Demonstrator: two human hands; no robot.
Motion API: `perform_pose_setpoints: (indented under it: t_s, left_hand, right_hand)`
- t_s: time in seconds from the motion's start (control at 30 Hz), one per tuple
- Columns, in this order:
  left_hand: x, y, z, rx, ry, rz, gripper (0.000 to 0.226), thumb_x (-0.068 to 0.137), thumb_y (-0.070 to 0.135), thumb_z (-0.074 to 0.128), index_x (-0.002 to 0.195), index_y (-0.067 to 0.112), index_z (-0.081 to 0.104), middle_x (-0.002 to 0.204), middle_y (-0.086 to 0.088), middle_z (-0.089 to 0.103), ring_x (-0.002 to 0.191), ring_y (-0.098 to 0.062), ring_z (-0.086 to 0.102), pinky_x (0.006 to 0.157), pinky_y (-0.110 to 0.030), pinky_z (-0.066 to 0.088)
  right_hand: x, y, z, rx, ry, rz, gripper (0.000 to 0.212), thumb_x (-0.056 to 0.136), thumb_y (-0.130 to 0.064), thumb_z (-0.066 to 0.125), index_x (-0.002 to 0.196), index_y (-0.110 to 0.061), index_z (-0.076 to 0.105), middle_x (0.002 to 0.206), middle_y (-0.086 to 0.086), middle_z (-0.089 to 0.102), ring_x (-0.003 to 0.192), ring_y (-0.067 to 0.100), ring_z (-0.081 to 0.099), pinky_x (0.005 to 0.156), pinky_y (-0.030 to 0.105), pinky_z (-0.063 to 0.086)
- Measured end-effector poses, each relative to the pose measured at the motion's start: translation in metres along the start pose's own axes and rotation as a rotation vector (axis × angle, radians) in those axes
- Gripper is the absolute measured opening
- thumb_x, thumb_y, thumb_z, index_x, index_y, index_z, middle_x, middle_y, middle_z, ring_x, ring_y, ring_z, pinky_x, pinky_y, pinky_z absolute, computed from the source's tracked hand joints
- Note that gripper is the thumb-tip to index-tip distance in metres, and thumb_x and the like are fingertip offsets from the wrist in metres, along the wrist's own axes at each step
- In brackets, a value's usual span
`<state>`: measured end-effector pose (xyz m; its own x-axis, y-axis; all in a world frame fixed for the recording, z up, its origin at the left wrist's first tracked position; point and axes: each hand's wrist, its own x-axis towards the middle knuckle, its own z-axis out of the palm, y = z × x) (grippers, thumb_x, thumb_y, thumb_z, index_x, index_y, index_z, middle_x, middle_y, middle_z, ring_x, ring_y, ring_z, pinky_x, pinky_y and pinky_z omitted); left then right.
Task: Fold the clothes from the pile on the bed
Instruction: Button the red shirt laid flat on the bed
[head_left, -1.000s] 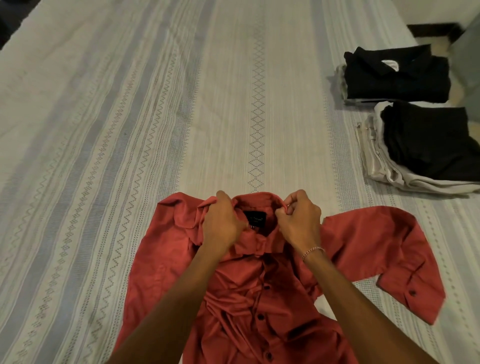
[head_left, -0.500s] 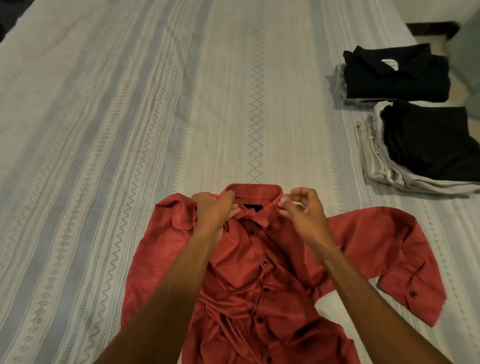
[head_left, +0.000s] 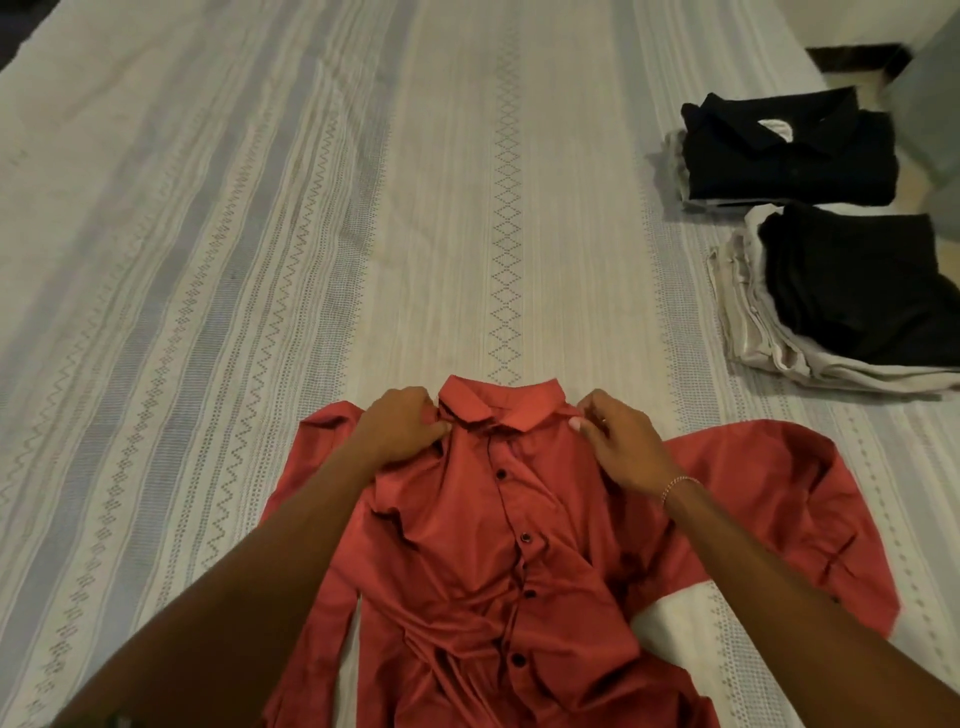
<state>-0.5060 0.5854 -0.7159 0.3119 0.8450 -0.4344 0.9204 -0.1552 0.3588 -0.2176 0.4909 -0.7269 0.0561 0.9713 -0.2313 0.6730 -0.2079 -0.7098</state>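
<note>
A red button-up shirt (head_left: 483, 545) lies face up on the bed, collar pointing away from me, its front wrinkled and buttoned. My left hand (head_left: 400, 426) pinches the shirt at the left shoulder beside the collar. At the right shoulder, my right hand (head_left: 618, 441) grips the cloth next to the collar tip. One sleeve (head_left: 779, 514) bends outward on the right. The other sleeve runs down the left side, partly under my forearm.
The bed (head_left: 260, 234) has a pale striped, patterned cover. At the right edge a folded black shirt (head_left: 789, 150) tops one stack. Nearer, a black garment (head_left: 857, 291) lies on folded beige cloth (head_left: 753, 332). Floor shows at the top right corner.
Both hands moved apart from the collar's middle to the shoulders. The collar, earlier open and bunched, now lies folded down flat, and the shirt front is drawn straighter.
</note>
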Motion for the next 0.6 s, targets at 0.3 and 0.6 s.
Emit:
perform_pose_setpoints:
  t_s: [0.3, 0.6]
  left_hand:
    - [-0.004, -0.015, -0.044, 0.061, 0.411, 0.050, 0.048, 0.095, 0.062, 0.051, 0.062, 0.027, 0.052, 0.063, 0.009, 0.054, 0.067, -0.019, 0.054, 0.061, -0.032, 0.038]
    - [-0.016, -0.019, -0.039, 0.176, 0.302, -0.107, 0.032, 0.098, 0.041, 0.057, 0.085, 0.013, 0.066, 0.084, -0.005, 0.066, 0.087, -0.031, 0.064, 0.065, -0.034, 0.042]
  right_hand:
    - [0.008, 0.010, -0.036, -0.337, 0.339, -0.041, 0.055, 0.097, -0.069, 0.035, 0.102, -0.018, 0.052, 0.091, 0.000, 0.054, 0.082, 0.022, 0.051, 0.072, 0.036, 0.043]
    - [0.010, 0.032, -0.051, -0.282, -0.086, 0.210, 0.033, 0.092, -0.044, 0.069, 0.108, -0.015, 0.067, 0.102, 0.006, 0.070, 0.097, 0.027, 0.064, 0.075, 0.032, 0.044]
